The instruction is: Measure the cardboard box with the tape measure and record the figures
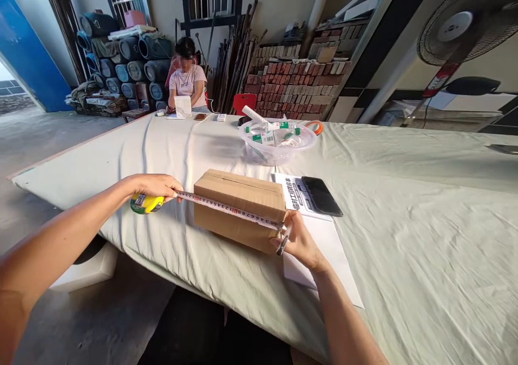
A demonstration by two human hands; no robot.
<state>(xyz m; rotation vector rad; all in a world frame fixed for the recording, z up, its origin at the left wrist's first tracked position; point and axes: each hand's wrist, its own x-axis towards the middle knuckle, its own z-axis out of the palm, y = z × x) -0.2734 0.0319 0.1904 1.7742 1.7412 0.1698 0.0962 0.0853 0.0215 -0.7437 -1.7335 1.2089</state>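
Tape measure (pixel 146 204), one, yellow and green, sits in the left hand's (pixel 157 186) grip; its white blade (pixel 216 204), with black digits and red marks, stretches rightward along one brown cardboard box (pixel 243 193). The right hand (pixel 301 241) holds the blade's far end and a slim pen-like object (pixel 283 245). Just beyond that hand lie one black phone (pixel 322 195) and paper (pixel 295 199) with bold Chinese characters; farther, one translucent plastic basin (pixel 269 155) with green-labelled bottles (pixel 265 138).

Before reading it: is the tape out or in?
Out: the tape runs from the left hand along the box to the right hand.
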